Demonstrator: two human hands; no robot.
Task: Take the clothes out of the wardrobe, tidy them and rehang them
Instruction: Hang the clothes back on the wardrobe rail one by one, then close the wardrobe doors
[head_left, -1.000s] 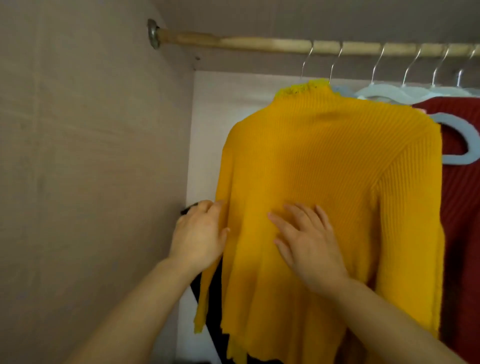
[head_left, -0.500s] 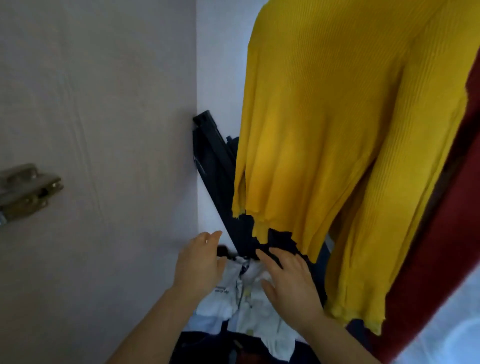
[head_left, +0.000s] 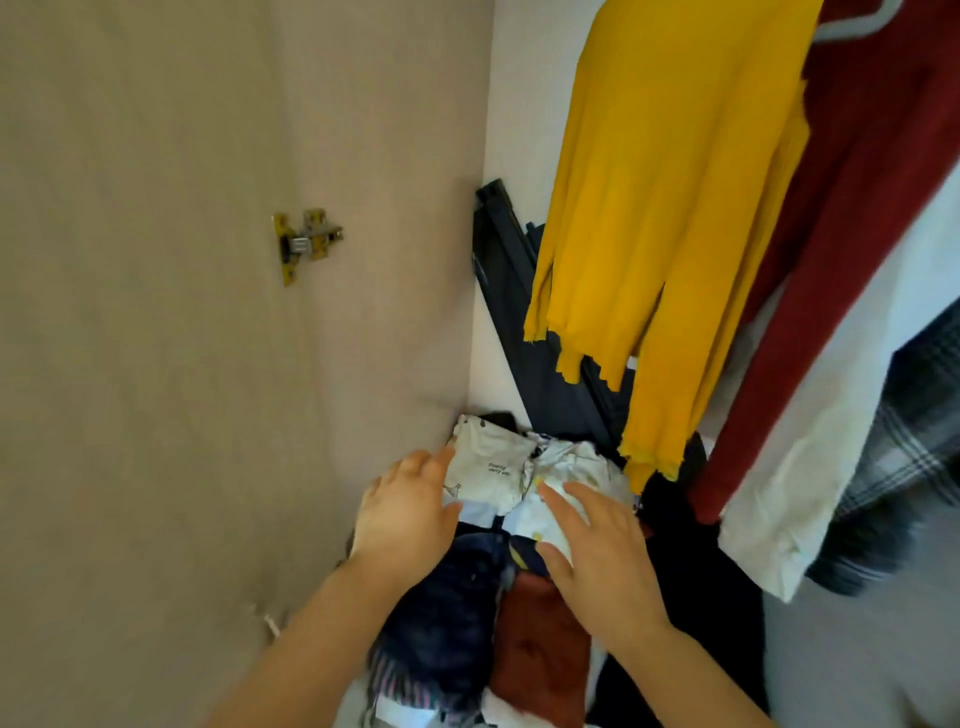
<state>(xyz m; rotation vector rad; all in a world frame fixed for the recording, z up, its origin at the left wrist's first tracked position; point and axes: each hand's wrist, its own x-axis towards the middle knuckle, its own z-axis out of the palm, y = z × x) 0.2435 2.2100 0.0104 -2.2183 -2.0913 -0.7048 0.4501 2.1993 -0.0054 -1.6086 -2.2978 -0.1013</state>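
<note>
Both hands are down low in the wardrobe, over the heap of clothes (head_left: 483, 597) on its floor. The left hand (head_left: 410, 514) lies on the left side of a white printed top (head_left: 493, 467) that crowns the heap, its grip spread, fingers straight and holding nothing. The right hand (head_left: 602, 551) is flat on the right side of the same top, grip spread too, fingers pointing toward the back corner. Just below the white top lie dark blue jeans (head_left: 452, 613), with a rust-brown piece (head_left: 540, 654) beside them. Above, a yellow sweater (head_left: 665, 182) hangs, its hem just over the heap. A dark red garment (head_left: 857, 208) hangs to its right, then a white one (head_left: 810, 441) and a grey plaid one (head_left: 909, 467). A dark frame (head_left: 506, 249) leans in the back corner, and a metal hinge (head_left: 304, 244) sits on the side wall (head_left: 208, 415).
</note>
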